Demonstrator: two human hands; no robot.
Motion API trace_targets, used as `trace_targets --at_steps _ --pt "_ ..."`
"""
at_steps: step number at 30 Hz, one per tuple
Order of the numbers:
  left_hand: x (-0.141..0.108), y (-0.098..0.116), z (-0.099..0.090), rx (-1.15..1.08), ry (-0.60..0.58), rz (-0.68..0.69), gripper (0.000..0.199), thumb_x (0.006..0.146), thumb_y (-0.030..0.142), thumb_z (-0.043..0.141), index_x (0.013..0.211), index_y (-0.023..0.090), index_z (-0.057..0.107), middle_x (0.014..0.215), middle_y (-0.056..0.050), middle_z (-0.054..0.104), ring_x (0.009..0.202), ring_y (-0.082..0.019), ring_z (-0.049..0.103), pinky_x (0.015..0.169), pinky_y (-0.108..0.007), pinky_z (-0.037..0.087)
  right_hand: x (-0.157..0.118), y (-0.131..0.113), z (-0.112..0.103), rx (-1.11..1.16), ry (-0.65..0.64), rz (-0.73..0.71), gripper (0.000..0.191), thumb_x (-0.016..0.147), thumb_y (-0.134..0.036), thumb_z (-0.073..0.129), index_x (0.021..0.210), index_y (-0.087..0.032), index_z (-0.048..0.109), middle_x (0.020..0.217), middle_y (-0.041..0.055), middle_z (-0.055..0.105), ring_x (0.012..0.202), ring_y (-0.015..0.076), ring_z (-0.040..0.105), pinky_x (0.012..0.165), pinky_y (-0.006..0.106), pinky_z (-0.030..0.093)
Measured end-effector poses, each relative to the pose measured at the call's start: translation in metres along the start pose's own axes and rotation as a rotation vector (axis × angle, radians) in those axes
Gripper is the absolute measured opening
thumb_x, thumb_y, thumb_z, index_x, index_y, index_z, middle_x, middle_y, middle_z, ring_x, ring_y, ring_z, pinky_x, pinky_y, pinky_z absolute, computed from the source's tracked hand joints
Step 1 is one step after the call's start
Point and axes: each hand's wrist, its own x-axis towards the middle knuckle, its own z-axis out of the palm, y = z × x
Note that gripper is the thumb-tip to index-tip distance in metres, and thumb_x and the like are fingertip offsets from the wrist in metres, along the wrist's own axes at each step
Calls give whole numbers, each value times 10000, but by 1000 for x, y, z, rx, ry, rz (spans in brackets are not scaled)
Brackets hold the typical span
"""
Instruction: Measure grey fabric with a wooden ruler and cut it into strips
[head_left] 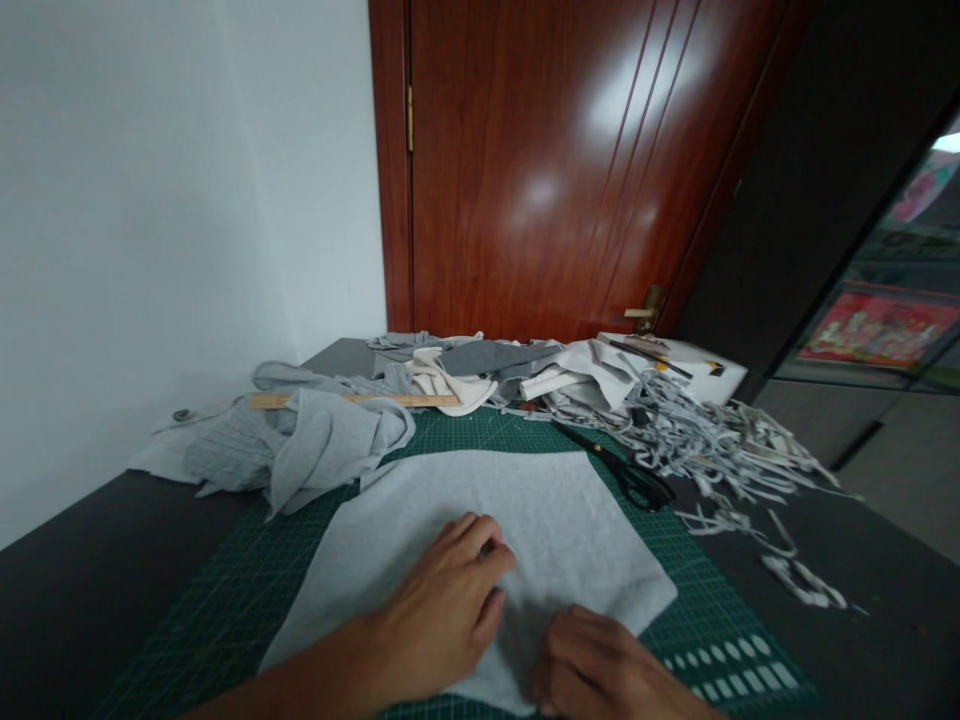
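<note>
A light grey piece of cloth (pixel 525 500) lies spread on the green cutting mat (pixel 225 590), with slight wrinkles near my hands. My left hand (pixel 442 605) rests on the middle of the cloth, its fingers curled and closed against the fabric. Lower and to the right, my right hand (pixel 596 665) is closed at the near edge of the cloth, its fingertips mostly hidden and a little blurred. Black scissors (pixel 619 465) lie just beyond the right side of the cloth.
Crumpled grey fabric (pixel 330 440) sits at the left, with a wooden ruler (pixel 375 400) across it. More fabric scraps (pixel 510 360) line the back. Thin cloth strips (pixel 697 430) are heaped on the right, beside a white box (pixel 705 370). A white wall borders the left.
</note>
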Motion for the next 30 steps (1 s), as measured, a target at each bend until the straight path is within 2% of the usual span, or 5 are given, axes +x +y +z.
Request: trace_targets --at_steps 6,13,18,22,30 --pt "7 -19 0 139 -50 -23 639 927 295 619 1545 243 465 1687 -149 362 1560 -375 291 1234 -697 189 8 2 -4 -45 -59 -55 485 1160 -301 285 844 -188 635 706 4 599 631 151 540 560 300 386" --pt "15 -33 -8 170 -227 -125 775 976 594 549 1655 379 242 1763 -26 102 1625 -361 15 1203 -776 -79 10 11 -2 40 -186 14 323 1095 -371 534 847 -204 657 735 -3 640 614 144 570 535 300 365" --pt "27 -36 -7 150 -101 -134 602 1008 512 530 1571 320 439 1710 -62 343 1580 -382 255 1201 -793 124 11 20 3 162 -267 44 265 1055 -339 618 851 -196 710 700 1 675 585 135 575 506 294 346" --pt "54 -45 -6 192 91 -141 278 929 206 572 1164 177 718 1300 -114 711 1249 -293 624 1102 -525 449 13 27 19 234 -284 63 222 1001 -290 682 802 -193 704 637 -20 673 533 120 544 473 298 294" --pt "82 -66 6 257 212 -204 268 906 183 535 1109 122 699 1197 -156 697 1183 -329 616 1036 -503 468 20 40 39 263 -417 89 249 961 -348 701 766 -213 627 577 -64 571 441 94 436 395 268 207"
